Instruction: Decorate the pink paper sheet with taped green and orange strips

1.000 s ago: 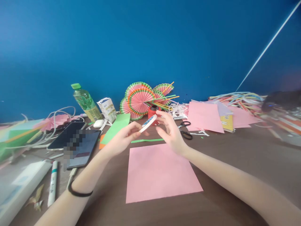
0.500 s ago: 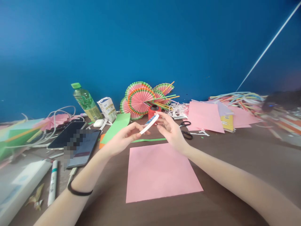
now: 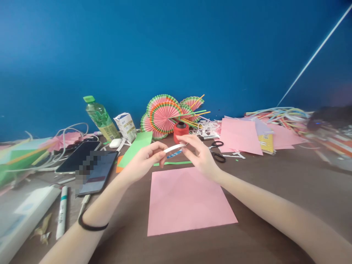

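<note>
As the tabletop [image 3: 264, 187] bears a pink sheet [image 3: 189, 205] near its front edge, I note the left hand [image 3: 143, 160] off the sheet's far left corner, the right hand [image 3: 199, 158] by its far right. Both grip the white tape roll [image 3: 174, 148] by opposite ends (neither hand nearer). Seen nearly edge-on, held up beyond the sheet's far edge; long axis left to right, right end higher or farther, cannot tell which.
</note>
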Demonstrator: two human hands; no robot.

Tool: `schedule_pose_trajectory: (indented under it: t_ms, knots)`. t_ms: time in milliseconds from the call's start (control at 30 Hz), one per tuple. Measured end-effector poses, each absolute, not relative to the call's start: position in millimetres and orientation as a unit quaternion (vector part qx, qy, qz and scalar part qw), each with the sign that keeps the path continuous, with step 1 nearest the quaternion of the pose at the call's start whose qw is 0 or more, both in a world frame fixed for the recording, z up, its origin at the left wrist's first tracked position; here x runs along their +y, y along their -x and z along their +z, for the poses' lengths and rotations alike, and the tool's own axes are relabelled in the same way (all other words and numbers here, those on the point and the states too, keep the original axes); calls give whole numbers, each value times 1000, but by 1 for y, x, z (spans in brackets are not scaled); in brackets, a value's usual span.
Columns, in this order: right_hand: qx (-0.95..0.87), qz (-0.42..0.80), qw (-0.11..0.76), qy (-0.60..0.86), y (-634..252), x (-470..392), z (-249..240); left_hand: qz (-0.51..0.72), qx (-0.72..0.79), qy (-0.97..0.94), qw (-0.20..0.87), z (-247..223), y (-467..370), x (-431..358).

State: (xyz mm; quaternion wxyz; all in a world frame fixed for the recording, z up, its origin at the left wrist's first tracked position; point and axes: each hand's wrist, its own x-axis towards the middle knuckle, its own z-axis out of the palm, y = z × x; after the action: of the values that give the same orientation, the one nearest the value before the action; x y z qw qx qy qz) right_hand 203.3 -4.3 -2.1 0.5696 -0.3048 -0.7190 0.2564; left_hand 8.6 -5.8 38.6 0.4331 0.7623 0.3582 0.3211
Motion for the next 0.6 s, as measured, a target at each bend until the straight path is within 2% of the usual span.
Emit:
schedule_pose_trajectory:
  t_ms: [267, 433, 600]
  knots:
    - [-710, 294, 550, 327, -204, -8, 0, 318, 334, -734, 499, 46, -12, -15]
    - [-678, 360, 539, 347, -203, -5, -1, 260, 332, -749, 511, 52, -16, -19]
    - [-695, 272, 572, 341, -202, -2, -6, 264, 399, -753, 451, 46, -19, -16]
